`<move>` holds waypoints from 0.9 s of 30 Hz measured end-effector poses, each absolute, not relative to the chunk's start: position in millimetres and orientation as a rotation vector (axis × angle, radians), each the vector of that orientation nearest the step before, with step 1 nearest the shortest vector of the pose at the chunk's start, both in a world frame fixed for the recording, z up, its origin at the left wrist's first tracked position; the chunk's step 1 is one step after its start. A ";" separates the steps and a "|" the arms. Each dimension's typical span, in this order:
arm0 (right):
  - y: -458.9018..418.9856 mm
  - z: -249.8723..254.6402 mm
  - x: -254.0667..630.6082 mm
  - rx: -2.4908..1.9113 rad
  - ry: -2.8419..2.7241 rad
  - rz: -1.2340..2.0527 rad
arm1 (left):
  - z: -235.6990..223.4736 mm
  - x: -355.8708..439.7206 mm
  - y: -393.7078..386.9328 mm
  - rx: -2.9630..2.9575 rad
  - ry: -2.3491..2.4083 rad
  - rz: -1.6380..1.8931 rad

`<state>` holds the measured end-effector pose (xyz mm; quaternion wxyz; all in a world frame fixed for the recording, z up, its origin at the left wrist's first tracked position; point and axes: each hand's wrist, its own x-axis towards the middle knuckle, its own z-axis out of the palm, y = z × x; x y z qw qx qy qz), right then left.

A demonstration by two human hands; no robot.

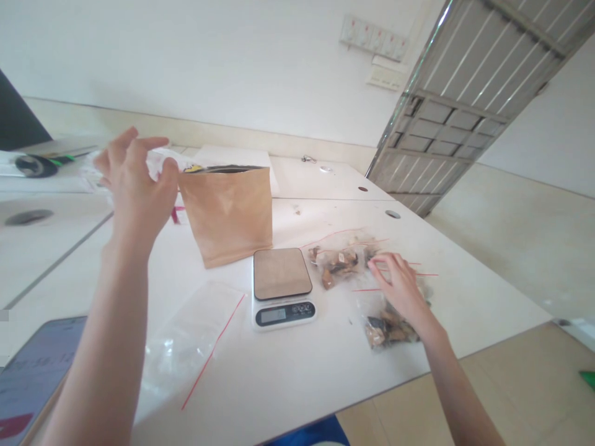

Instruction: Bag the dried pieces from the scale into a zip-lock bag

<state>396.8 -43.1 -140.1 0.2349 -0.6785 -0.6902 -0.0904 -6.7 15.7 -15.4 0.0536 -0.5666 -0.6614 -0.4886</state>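
Note:
My left hand [142, 189] is raised with its fingers apart, its thumb beside the top left corner of a brown kraft paper bag [227, 214]. That bag stands upright, its mouth partly open. Farther right, my right hand [400, 282] is closed in a pinch at the edge of a clear zip-lock bag [369, 255] of dried brown pieces. Another filled zip-lock bag [337, 266] lies to its left, and one more filled bag [388, 328] is below the hand. A digital scale [282, 275] sits between my hands; its display is too small to read surely.
An empty zip-lock bag [195, 341] with a red seal lies left of the scale. A phone or tablet [44, 365] rests at the lower left. Crumpled clear plastic [95, 170] is behind my left hand. Cable holes [393, 214] pierce the white table, and a metal gate [465, 105] stands beyond.

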 end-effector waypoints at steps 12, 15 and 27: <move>-81.8 -99.9 380.3 -1.471 -2.323 -0.022 | -26.5 -16.9 28.9 -1.822 -2.105 -1.337; -48.5 -85.0 357.7 -1.367 -2.445 -0.032 | -26.9 -18.2 30.2 -1.812 -2.046 -1.374; -56.1 -159.2 337.8 -1.634 -2.141 -0.397 | -34.6 -10.4 40.4 -1.981 -1.763 -1.518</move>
